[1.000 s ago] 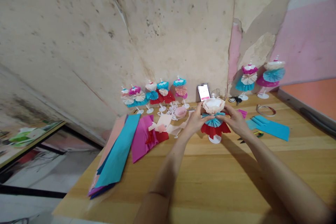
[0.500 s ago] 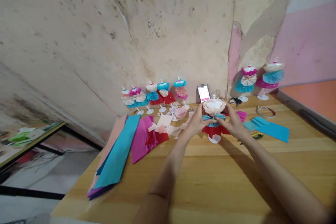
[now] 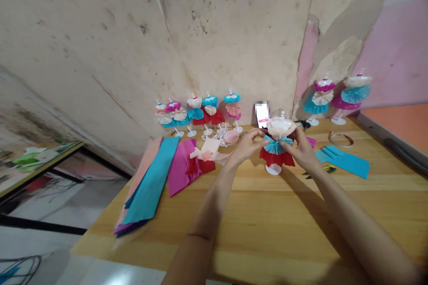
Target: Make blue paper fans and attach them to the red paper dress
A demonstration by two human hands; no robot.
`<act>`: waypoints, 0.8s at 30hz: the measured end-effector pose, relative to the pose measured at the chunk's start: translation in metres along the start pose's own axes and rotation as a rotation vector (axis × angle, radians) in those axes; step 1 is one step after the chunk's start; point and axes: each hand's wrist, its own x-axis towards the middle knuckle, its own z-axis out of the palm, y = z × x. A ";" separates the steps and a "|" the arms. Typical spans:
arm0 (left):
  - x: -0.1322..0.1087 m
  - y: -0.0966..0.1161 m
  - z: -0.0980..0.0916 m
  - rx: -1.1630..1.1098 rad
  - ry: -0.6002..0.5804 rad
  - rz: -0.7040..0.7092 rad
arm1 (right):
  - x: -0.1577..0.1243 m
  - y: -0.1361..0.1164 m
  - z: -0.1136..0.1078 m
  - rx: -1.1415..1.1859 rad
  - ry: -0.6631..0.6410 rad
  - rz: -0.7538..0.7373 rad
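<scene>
In front of me a small dress-form mannequin [image 3: 281, 127] stands on a round white base [image 3: 273, 169]. It wears a cream paper top, a blue pleated paper fan [image 3: 274, 145] at the waist and a red paper skirt [image 3: 277, 158]. My left hand [image 3: 250, 146] pinches the fan's left edge between thumb and fingers. On the opposite side my right hand [image 3: 301, 148] has its thumb on the fan's right part, its fingers curled behind the dress. The fingertips behind the dress are hidden.
Several dressed mannequins [image 3: 210, 111] line the wall, two more [image 3: 323, 95] at right. A phone [image 3: 262, 115] leans behind. Crepe paper sheets [image 3: 155, 182] lie left, blue paper [image 3: 351, 162] and a yellow-black cutter [image 3: 329, 168] right, with a tape ring [image 3: 341, 139] beyond.
The blue fan now shows more widely spread below my thumbs, and the mannequin's top looks tilted slightly more to the right. My view has shifted a little. Both hands remain on the dress.
</scene>
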 end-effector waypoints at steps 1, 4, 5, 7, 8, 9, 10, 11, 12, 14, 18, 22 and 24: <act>0.000 0.003 0.002 -0.015 0.018 0.001 | 0.000 -0.001 0.001 0.001 -0.007 -0.003; -0.001 0.008 0.013 -0.080 0.071 0.017 | 0.000 -0.006 0.003 -0.007 -0.023 0.000; -0.001 0.008 0.018 -0.107 0.089 0.026 | 0.000 -0.007 0.003 -0.010 -0.022 0.002; -0.002 0.008 0.027 -0.149 0.130 0.047 | -0.001 -0.008 0.004 -0.013 -0.016 0.005; -0.003 0.007 0.031 -0.160 0.153 0.060 | -0.001 -0.009 0.004 -0.010 -0.012 0.005; -0.003 0.006 0.034 -0.161 0.172 0.075 | 0.000 -0.009 0.004 -0.003 -0.010 0.005; -0.003 0.005 0.037 -0.153 0.183 0.093 | 0.000 -0.009 0.004 0.004 -0.010 0.007; -0.004 0.005 0.038 -0.132 0.188 0.110 | 0.000 -0.008 0.004 0.011 -0.011 0.011; -0.004 0.005 0.038 -0.100 0.185 0.126 | 0.000 -0.008 0.004 0.016 -0.011 0.017; -0.005 0.006 0.038 -0.024 0.174 0.155 | 0.001 -0.008 0.003 0.022 -0.012 0.030; -0.005 0.008 0.036 0.057 0.178 0.194 | 0.001 -0.007 0.003 0.030 -0.020 0.023; -0.006 0.010 0.039 0.060 0.192 0.193 | 0.001 -0.006 0.004 0.008 -0.008 0.016; -0.007 0.013 0.042 0.101 0.221 0.204 | 0.001 -0.006 0.005 -0.008 -0.004 0.020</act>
